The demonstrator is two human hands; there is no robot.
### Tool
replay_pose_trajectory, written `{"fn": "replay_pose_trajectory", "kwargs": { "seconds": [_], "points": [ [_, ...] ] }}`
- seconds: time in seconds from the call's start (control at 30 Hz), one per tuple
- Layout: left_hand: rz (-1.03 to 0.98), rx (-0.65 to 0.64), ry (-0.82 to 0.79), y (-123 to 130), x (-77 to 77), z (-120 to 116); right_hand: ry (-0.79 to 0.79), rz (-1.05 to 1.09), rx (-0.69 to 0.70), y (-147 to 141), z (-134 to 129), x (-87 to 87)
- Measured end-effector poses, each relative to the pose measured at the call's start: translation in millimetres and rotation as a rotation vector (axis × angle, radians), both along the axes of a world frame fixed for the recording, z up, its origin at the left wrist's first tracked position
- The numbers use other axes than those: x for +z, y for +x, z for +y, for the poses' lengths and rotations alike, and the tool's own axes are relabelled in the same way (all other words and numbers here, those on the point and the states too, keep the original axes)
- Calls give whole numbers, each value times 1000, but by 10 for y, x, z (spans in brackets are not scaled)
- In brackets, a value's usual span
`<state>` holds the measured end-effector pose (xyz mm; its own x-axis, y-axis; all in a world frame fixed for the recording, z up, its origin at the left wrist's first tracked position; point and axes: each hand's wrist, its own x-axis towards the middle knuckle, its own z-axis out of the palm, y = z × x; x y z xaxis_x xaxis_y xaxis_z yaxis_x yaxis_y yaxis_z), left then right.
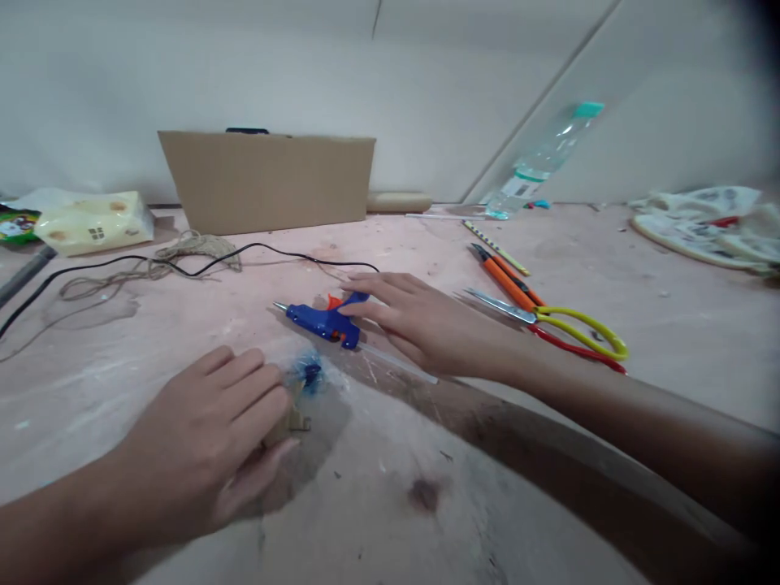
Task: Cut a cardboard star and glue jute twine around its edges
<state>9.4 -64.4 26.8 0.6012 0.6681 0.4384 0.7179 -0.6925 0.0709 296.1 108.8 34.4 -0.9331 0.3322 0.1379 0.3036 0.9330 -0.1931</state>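
My left hand (213,422) is low on the left of the table, its fingers curled round a small tan piece (296,418) that looks like cardboard; most of it is hidden under the fingers. A blue hot glue gun (317,319) with an orange trigger lies on its side, nozzle to the left. From its rear sticks a clear glue stick (399,363). My right hand (420,321) reaches across to the gun's handle, fingers stretched out and touching it loosely. Between the hands, a dark blue stain (311,374) marks the tabletop.
Right of my right hand lie scissors (573,325) with yellow and red handles, an orange cutter (509,276) and a patterned strip (496,248). Behind are a cardboard panel (274,183), a leaning bottle (536,175), twine (195,248), a black cord (262,245) and a tissue pack (97,223).
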Motion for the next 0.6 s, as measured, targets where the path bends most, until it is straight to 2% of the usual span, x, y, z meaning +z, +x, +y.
{"fn": "replay_pose_trajectory", "kwargs": {
  "seconds": [0.1, 0.2, 0.4, 0.6],
  "points": [
    [42, 146, -39, -144, -149, -167, -91, -11, 130, -247, 256, -4],
    [58, 187, -40, -199, -207, -202, -134, 20, 159, -392, 376, -41],
    [24, 109, -47, -164, -204, -87, -206, 286, 61, -362, 129, -237],
    [59, 94, 74, -124, -247, 122, -321, 512, 23, -276, -30, -426]
  ]
}}
